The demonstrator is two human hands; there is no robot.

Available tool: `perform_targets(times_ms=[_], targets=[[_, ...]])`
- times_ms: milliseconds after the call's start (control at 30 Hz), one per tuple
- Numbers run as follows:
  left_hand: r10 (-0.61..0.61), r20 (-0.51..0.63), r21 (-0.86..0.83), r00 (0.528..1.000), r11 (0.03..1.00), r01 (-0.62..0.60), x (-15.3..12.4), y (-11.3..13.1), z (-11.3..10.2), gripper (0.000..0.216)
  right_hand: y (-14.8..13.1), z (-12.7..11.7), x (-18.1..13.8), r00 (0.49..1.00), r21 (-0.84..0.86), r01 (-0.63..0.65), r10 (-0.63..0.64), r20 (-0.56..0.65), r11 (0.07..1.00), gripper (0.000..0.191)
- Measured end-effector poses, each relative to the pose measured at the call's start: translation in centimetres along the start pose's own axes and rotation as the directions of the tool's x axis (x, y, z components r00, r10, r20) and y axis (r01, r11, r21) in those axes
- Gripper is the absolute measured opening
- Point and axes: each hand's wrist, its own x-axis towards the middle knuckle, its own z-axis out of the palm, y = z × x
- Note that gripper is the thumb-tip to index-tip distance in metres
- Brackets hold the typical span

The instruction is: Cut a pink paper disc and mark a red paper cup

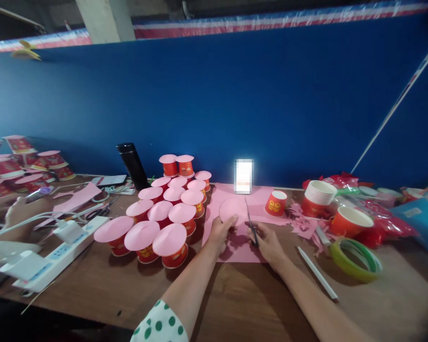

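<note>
My left hand (221, 233) pinches the lower left edge of a round pink paper disc (231, 210). Close by on the right, my right hand (267, 241) grips a pair of dark-handled scissors (251, 228), whose blades point away from me beside the disc's right edge. Both hands are above a large pink paper sheet (214, 194) lying on the table. To the left of my hands stand several red paper cups (174, 256), each topped with a pink disc. A single red cup (276, 204) stands upside down on the sheet's right side.
Pink scraps (305, 225), stacked cups (320, 192), green tape (356, 259) and a white pen (317, 274) lie right. At left are a white power strip (62, 256), a black flask (132, 165) and another person's hands (24, 211). A blurred bright rectangle (243, 175) stands behind.
</note>
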Motion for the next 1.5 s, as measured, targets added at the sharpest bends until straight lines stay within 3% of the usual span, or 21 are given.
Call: perform_targets(times_ms=[1133,1500], targets=[[-0.038,-0.029,0.004,0.999,0.999,0.039,-0.07,0.24,0.05,0.035,0.03,-0.07,0.05,1.0,0.013,-0.014,0.014,0.006,1.0,0.049],[0.012,-0.031,-0.057,0.999,0.998,-0.013,0.17,0.05,0.04,0.041,-0.03,-0.09,0.04,1.0,0.019,-0.009,0.009,0.008,1.0,0.046]])
